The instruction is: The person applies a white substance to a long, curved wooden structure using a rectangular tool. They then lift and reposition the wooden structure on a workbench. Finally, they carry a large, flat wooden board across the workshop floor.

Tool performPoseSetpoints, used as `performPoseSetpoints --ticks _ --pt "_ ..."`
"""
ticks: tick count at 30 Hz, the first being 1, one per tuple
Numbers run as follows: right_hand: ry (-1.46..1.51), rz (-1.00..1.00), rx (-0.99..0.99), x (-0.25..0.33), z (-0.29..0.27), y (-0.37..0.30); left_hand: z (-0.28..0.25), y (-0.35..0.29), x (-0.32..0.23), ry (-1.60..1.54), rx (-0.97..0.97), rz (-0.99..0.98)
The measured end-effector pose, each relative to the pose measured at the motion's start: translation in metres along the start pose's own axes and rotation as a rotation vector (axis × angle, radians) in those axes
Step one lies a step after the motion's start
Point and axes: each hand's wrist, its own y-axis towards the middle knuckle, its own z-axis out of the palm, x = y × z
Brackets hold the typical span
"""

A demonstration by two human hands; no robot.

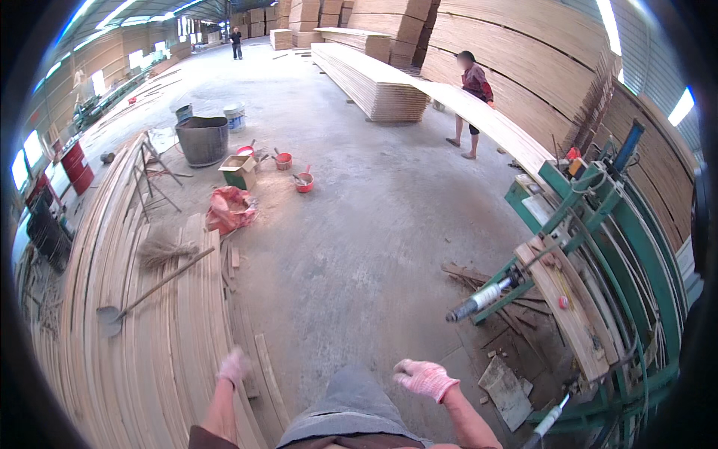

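My left hand (234, 366), in a pink-and-white work glove, hangs over the edge of the long wooden boards (168, 355) stacked at my left. Motion smears its fingers, so I cannot make out how they are held. On the other side of my body, my right hand (426, 380), gloved the same way, is held out above the concrete floor (359, 247). Its fingers are loosely bent and slightly apart, with nothing visible in them. The green machine (628, 247) with a wooden plank (565, 307) on it stands to its right.
A shovel (112, 318) and a straw broom (161, 251) lie on the boards. Beyond are a red sack (230, 211), red pots (304, 182) and a black tub (202, 142). A person (476, 97) stands beside a long board (497, 127) reaching the machine. Scrap wood (505, 385) litters the machine's foot.
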Motion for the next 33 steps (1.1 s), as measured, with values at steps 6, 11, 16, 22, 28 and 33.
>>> performPoseSetpoints --ticks 6,11,16,22,28,33 --pt "-0.007 0.054 -0.189 -0.030 -0.179 0.198 -0.114 0.245 -0.175 -1.705 0.014 -0.158" --pt "0.058 -0.081 -0.028 -0.036 -0.292 0.382 -0.038 0.285 -0.172 0.124 0.302 0.101" --pt "0.426 0.138 0.010 -0.139 -0.365 0.559 -0.044 0.396 -0.236 -0.114 0.582 -0.140" --pt "1.480 1.022 -0.473 -0.370 -0.315 0.644 -0.154 0.735 -0.353 0.202 0.414 0.110" --pt "0.512 0.768 0.153 -0.365 -0.394 0.773 -0.378 1.078 -0.632 -0.865 0.175 0.047" --pt "0.163 0.415 0.113 -0.447 -0.491 0.916 -0.417 1.241 -0.829 -1.502 0.382 0.098"
